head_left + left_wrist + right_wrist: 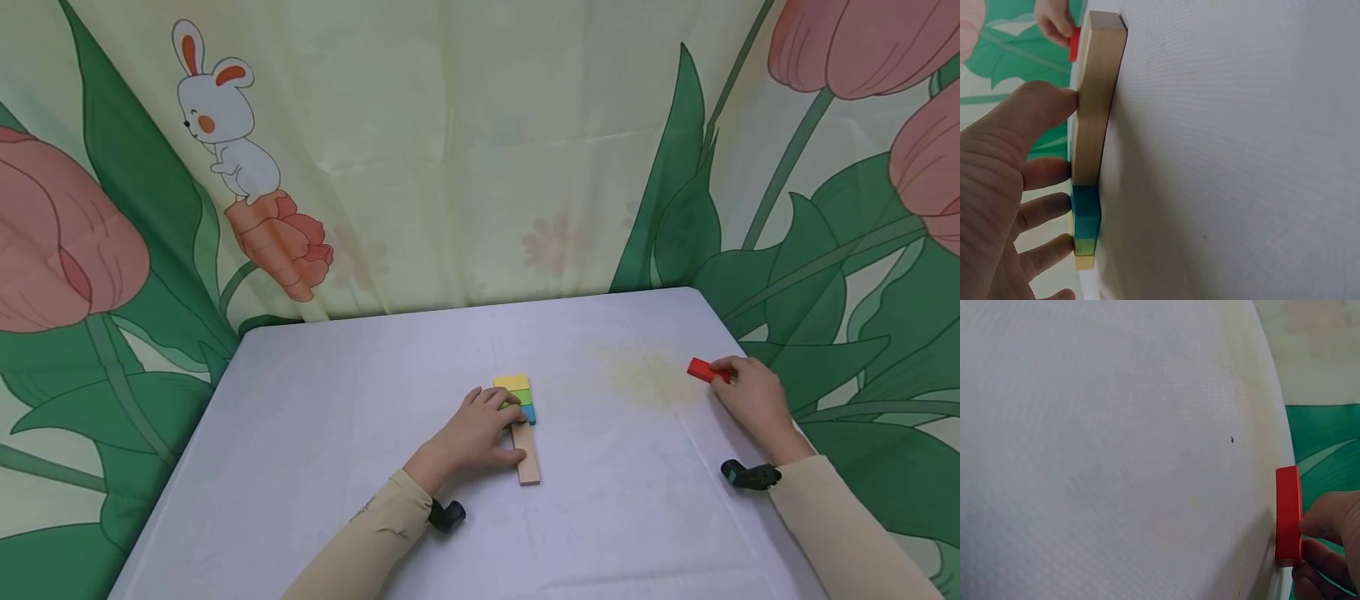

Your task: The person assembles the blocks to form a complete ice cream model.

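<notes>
1. A person sits at a white table with both arms reaching forward; a curtain printed with tulips and a rabbit hangs behind it.
2. The left hand rests on a wooden strip lying flat near the table's middle. Its thumb presses the strip's side and its fingers lie fairly straight over the coloured blocks.
3. Three small blocks, yellow, green and blue, sit in a row at the strip's far end, touching each other.
4. The right hand pinches a red block between thumb and fingertips, at the table's right edge, well apart from the strip.
5. To do this well, I judge the left hand should hold the strip steady while the red block is brought over level and set flush against the row.
6. Hard to tell: whether the red block is lifted or touching the table, and whether the coloured blocks sit on the strip or beyond its end.
</notes>
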The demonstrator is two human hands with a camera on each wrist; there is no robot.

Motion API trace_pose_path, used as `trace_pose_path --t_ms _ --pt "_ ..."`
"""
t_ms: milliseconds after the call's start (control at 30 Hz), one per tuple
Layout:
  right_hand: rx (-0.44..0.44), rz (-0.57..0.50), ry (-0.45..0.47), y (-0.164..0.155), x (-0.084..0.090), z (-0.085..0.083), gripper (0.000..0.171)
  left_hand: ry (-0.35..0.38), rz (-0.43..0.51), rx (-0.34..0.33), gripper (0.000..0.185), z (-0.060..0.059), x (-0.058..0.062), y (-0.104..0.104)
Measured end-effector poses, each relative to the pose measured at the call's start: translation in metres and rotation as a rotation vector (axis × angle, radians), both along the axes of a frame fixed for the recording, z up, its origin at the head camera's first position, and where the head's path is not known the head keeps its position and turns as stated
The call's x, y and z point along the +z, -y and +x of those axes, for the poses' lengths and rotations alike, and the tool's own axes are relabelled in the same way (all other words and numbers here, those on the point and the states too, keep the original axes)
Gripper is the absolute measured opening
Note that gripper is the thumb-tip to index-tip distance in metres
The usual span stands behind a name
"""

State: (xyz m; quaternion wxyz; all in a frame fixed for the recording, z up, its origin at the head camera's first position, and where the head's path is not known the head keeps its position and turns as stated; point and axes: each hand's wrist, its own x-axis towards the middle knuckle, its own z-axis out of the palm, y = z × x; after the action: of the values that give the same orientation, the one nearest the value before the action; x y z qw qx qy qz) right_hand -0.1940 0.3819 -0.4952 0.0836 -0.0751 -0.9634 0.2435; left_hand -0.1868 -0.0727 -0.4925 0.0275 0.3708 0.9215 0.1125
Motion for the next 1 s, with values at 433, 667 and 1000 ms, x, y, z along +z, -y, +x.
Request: trace_pose_path --t_ms 433,667,1000 --pt "0.024 -0.034 0.014 0.011 0.002 -0.004 0.033 0.014 -0.016 0.008 0.045 0.001 -0.001 0.0" --pt "0.047 -0.051 0.019 0.021 0.001 -0.009 0.033 0.011 -0.017 0.015 0.044 0.003 -0.001 -0.001" --pt "0.07 -0.086 0.019 0.047 0.0 -0.021 0.032 -0.002 -0.003 0.007 0.045 0.002 0.0 -0.002"
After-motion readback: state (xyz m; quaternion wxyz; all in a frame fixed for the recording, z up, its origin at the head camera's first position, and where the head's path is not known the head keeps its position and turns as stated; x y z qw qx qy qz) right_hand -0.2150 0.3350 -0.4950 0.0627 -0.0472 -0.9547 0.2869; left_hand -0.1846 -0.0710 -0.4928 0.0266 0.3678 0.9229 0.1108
